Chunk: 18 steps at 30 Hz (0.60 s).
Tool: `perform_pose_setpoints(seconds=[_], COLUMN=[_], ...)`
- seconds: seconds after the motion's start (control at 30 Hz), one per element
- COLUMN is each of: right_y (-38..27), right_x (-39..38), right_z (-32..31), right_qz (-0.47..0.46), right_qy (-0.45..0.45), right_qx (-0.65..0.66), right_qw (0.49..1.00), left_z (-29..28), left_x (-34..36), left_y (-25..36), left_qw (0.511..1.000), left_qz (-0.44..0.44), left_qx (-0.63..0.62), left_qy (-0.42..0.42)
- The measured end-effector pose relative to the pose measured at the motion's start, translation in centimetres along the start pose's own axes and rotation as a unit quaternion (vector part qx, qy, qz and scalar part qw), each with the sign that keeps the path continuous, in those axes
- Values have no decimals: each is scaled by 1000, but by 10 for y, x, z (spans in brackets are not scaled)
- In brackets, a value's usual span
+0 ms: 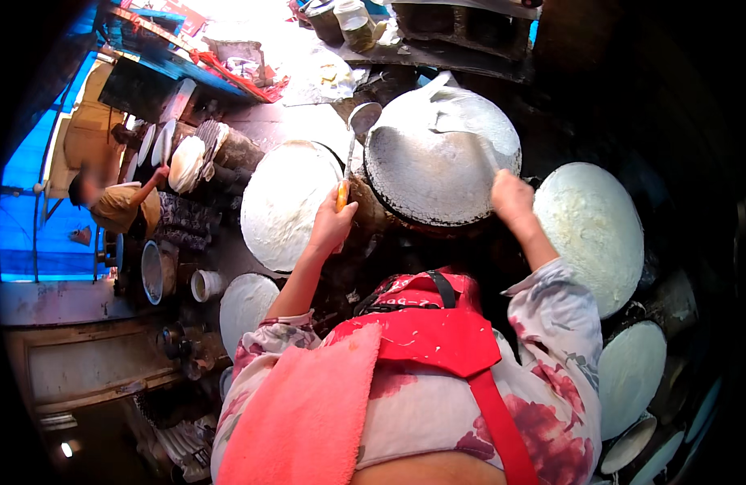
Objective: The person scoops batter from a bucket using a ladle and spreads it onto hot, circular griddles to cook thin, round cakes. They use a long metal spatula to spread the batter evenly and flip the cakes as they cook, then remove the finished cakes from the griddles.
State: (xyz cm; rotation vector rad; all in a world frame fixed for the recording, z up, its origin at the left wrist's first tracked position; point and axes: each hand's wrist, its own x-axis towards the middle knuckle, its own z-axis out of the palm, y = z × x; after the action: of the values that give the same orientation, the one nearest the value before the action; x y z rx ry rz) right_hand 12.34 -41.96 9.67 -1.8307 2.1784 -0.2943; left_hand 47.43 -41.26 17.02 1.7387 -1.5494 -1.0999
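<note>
Nearest, across a floral shirt [425, 420], a pink towel [308, 412] and a red apron [421, 339]. Just beyond, outside the left sleeve, a white-topped round pan [248, 315]; outside the right sleeve, a pale round disc [632, 380]. Farther forward, left hand [332, 225] with fingers wrapped firmly around an orange-handled tool [342, 196], slim metal shaft pointing away from the body. Right hand [513, 196] with fingers bent in, at the near right rim of the middle griddle [429, 186]; impossible to tell whether gripping anything there. Middle griddle between and ahead of both hands, greyish and bare in its near part, with a folded white sheet [470, 113] across the far part. To its left, a white-coated griddle [288, 206]; to its right, a large pale griddle [591, 242]. Beyond the left hand, a round metal ladle bowl [365, 117], between griddles. Farther off, at left, a co-worker [134, 206] beside pale round sheets [187, 162]; behind, blue sheeting [21, 226].
</note>
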Motion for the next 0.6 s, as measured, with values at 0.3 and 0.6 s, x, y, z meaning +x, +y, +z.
perform_pose_setpoints(seconds=[0.3, 0.6], right_y=[-17, -18], right_x=[-5, 13], right_z=[-5, 5], right_qz=[-141, -226], right_qy=[-74, -116], right_qx=[-56, -57], right_qw=[986, 965], left_z=[-11, -15], left_x=[-27, -40], left_y=[5, 15], left_qw=[987, 974], left_qz=[-114, -166], left_qx=[-108, -153], left_qy=[-16, -21])
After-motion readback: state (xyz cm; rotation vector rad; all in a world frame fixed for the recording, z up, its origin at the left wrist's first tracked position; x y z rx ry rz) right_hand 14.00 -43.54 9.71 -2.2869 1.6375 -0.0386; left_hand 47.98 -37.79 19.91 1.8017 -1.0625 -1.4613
